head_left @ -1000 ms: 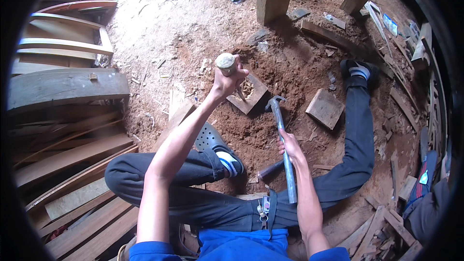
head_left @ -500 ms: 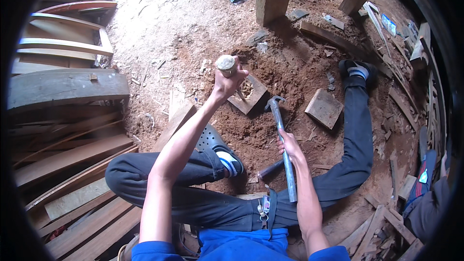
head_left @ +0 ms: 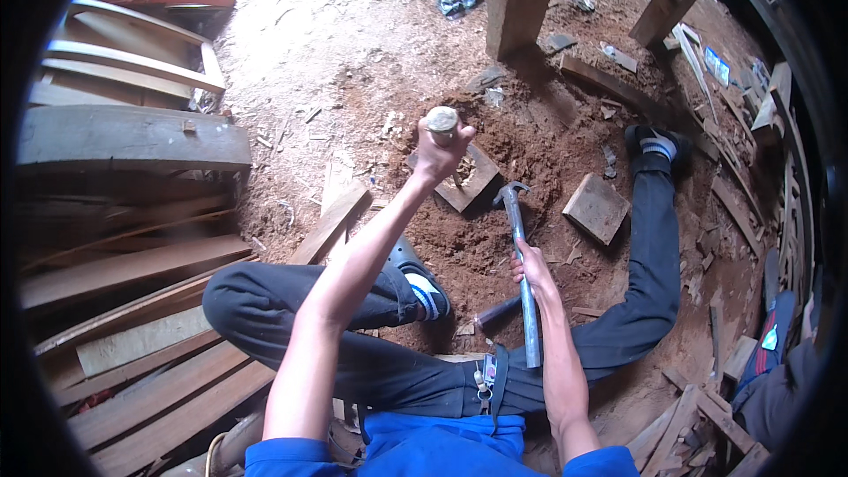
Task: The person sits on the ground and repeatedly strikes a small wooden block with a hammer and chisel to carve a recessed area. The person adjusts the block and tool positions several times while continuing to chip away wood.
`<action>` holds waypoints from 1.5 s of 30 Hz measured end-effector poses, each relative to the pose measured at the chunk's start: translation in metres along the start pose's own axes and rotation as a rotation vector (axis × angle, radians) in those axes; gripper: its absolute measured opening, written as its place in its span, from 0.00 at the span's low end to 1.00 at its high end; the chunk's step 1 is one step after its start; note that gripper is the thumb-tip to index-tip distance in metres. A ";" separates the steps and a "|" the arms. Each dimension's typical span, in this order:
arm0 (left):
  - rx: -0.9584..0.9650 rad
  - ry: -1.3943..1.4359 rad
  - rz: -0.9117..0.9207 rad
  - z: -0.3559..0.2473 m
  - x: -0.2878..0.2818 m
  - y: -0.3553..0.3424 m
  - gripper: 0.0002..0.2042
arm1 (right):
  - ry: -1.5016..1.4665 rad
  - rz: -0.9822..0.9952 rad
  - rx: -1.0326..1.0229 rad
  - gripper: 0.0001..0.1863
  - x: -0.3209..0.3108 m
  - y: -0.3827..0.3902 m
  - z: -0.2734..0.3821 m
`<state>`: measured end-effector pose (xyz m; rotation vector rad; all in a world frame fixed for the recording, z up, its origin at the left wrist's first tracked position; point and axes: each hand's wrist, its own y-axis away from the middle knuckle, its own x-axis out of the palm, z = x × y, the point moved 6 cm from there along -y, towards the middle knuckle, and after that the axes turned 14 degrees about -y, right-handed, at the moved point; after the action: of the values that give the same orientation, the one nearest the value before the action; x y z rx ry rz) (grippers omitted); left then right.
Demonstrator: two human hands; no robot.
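My left hand (head_left: 439,155) is wrapped round a chisel, whose pale round handle end (head_left: 442,120) points up at me. It is over a wooden block (head_left: 477,178) on the sawdust-covered ground, which has a rough hollow with chips cut into its top. The hand hides most of the chisel's blade and part of the block. In my right hand (head_left: 532,267) is a claw hammer (head_left: 519,228) with a long metal handle, its head just right of the block. The hammer is lowered and apart from the chisel.
A second wooden block (head_left: 597,208) lies to the right, near my outstretched foot (head_left: 655,147). Between my legs is a dark cylindrical piece (head_left: 497,310). Stacked boards (head_left: 132,137) line the left side. A thick wooden post (head_left: 521,0) stands beyond. Scrap wood (head_left: 698,424) lies at lower right.
The whole view has shifted slightly, moving the scene rightward. My left hand and the chisel's top have moved a little right over the block. My right hand still holds the hammer low.
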<state>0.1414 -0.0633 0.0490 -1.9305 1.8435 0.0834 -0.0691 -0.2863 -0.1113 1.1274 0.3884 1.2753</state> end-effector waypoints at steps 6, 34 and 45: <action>-0.057 -0.067 -0.046 -0.012 0.001 0.003 0.07 | -0.038 -0.008 -0.130 0.25 0.017 0.040 0.036; 0.134 0.095 -0.039 -0.014 0.009 0.004 0.03 | 0.635 0.113 -0.873 0.29 0.176 0.284 0.234; 0.198 0.094 -0.108 -0.018 0.004 0.000 0.07 | 0.745 0.081 -0.625 0.28 0.151 0.205 0.170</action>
<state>0.1363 -0.0737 0.0638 -1.9186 1.7298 -0.2201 -0.0030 -0.2514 0.1858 0.1151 0.4424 1.7099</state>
